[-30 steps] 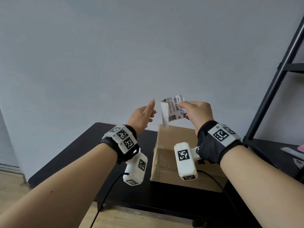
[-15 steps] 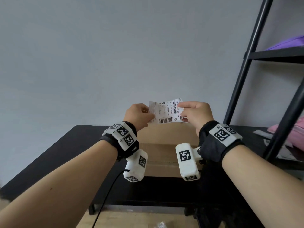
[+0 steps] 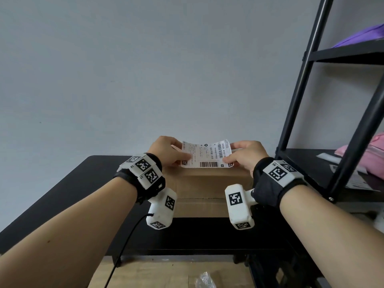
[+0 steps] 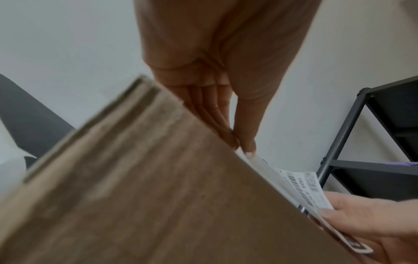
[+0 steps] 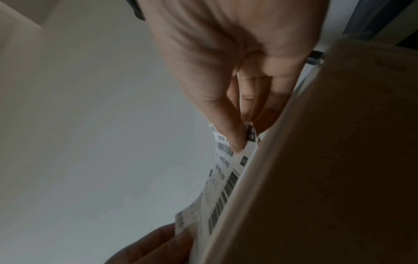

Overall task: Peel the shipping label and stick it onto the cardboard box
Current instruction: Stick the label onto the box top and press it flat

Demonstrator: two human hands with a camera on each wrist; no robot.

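A white shipping label (image 3: 206, 154) with barcodes is stretched flat between both hands, just above the top of the brown cardboard box (image 3: 199, 183). My left hand (image 3: 169, 151) pinches the label's left end and my right hand (image 3: 242, 154) pinches its right end. In the left wrist view the left hand (image 4: 239, 142) holds the label (image 4: 300, 185) at the box's (image 4: 158, 196) top edge. The right wrist view shows the right hand (image 5: 237, 135) with thumb and fingers on the label (image 5: 226, 178) beside the box (image 5: 328, 160). Whether the label touches the box is unclear.
The box stands on a black table (image 3: 68, 188) against a plain grey wall. A black metal shelf rack (image 3: 307, 100) rises at the right, holding pink (image 3: 372, 150) and purple (image 3: 361, 36) items. A crumpled clear scrap (image 3: 204, 280) lies on the wooden floor.
My left hand took hold of the label's free end, and both hands spread it flat and lowered it to the box top. The view also shifted right.
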